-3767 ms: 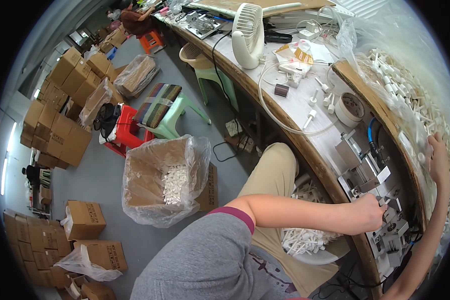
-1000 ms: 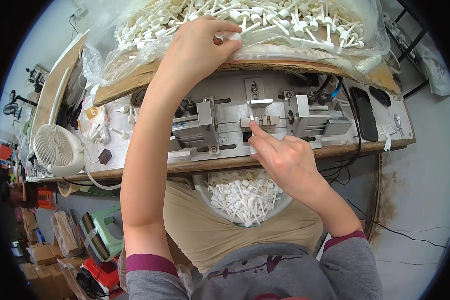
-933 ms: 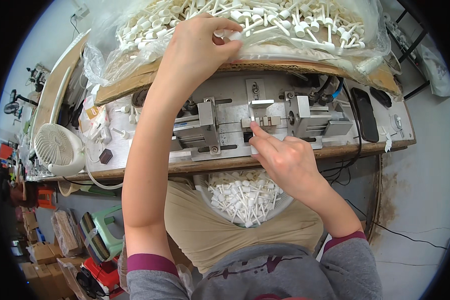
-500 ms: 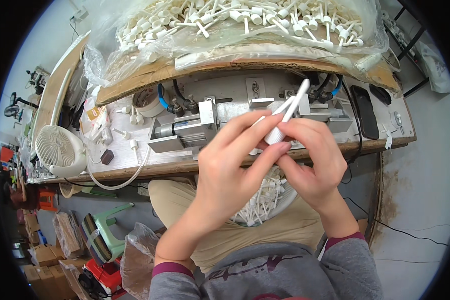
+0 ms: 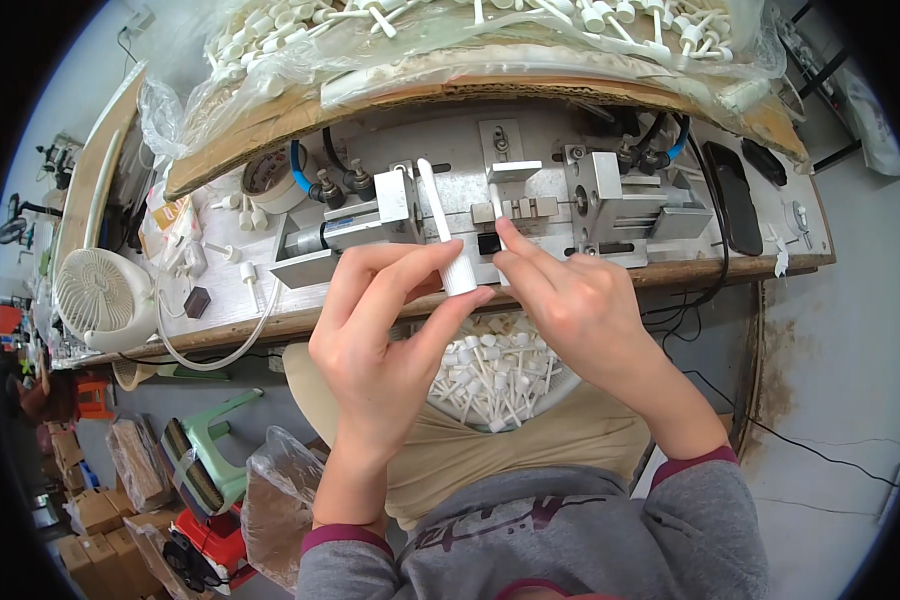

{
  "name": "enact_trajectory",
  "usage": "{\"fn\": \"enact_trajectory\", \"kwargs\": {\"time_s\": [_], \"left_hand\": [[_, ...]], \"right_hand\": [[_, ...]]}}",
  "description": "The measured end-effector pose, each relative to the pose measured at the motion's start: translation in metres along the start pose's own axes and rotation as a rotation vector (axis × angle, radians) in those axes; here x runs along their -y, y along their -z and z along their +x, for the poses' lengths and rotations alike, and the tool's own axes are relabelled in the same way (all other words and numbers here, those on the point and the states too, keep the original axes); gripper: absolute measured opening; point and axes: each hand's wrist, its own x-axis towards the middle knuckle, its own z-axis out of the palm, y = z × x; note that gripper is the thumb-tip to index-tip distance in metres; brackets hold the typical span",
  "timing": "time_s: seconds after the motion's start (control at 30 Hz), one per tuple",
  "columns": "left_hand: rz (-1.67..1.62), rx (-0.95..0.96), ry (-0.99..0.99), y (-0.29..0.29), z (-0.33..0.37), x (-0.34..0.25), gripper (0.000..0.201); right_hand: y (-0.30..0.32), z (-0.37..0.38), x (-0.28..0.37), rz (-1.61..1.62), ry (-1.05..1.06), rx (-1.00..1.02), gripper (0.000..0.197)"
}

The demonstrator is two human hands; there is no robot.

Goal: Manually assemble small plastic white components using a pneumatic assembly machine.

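My left hand pinches a white ribbed cap with a long rod between thumb and fingers, rod pointing up. Closed around a second slim white rod piece, my right hand is at the small metal holder block in the middle of the bench fixture. Its fingers hide the lower end of that piece, and I cannot tell whether it is seated in the block. Metal clamp units stand on both sides, the left one and the right one.
A basin of white rod pieces rests between my legs. Many more lie in clear plastic on a cardboard edge behind the fixture. A small fan stands left; a black phone lies right. Hoses and cables run around the clamps.
My hands have moved apart. The two white pieces, held together before, are now separate: the left stays raised in my left hand, the right has gone to the holder block. The view has shifted slightly.
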Motion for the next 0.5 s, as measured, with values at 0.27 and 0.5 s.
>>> {"fn": "enact_trajectory", "kwargs": {"time_s": [0.27,0.5], "left_hand": [[0.062,-0.012,-0.072,-0.006,0.001,0.005,0.036],[0.16,0.062,-0.149,-0.001,-0.006,0.008,0.033]], "right_hand": [[0.006,0.015,0.001,-0.017,-0.004,0.12,0.023],[0.055,0.054,-0.053,0.225,-0.067,-0.201,0.028]]}}
